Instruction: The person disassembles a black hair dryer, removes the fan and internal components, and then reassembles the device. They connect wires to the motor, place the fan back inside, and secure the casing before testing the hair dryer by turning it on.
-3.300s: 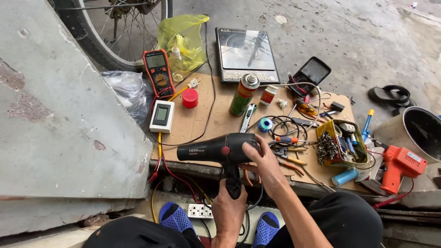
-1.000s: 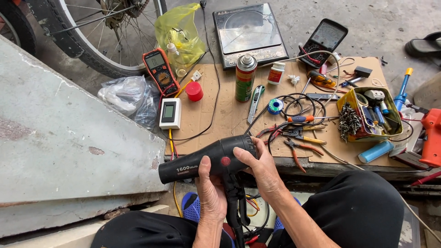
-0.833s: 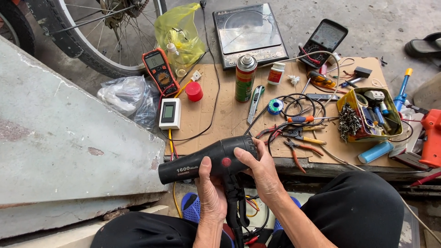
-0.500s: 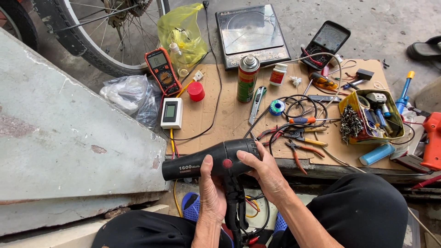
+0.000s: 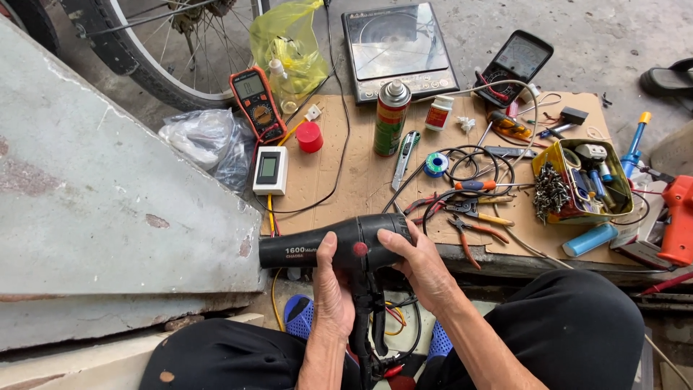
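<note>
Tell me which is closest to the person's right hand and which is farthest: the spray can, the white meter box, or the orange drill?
Seen from the head camera, from the right hand:
1. The spray can, standing up the board, a bit left of the hand.
2. The white meter box, off to the left; close to the can's distance, so this ranking is loose.
3. The orange drill, far right edge, plainly farthest.

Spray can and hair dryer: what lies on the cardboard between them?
In the head view, a utility knife lies just below the spray can, then bare cardboard crossed by a thin black cable down to the hair dryer.
</note>
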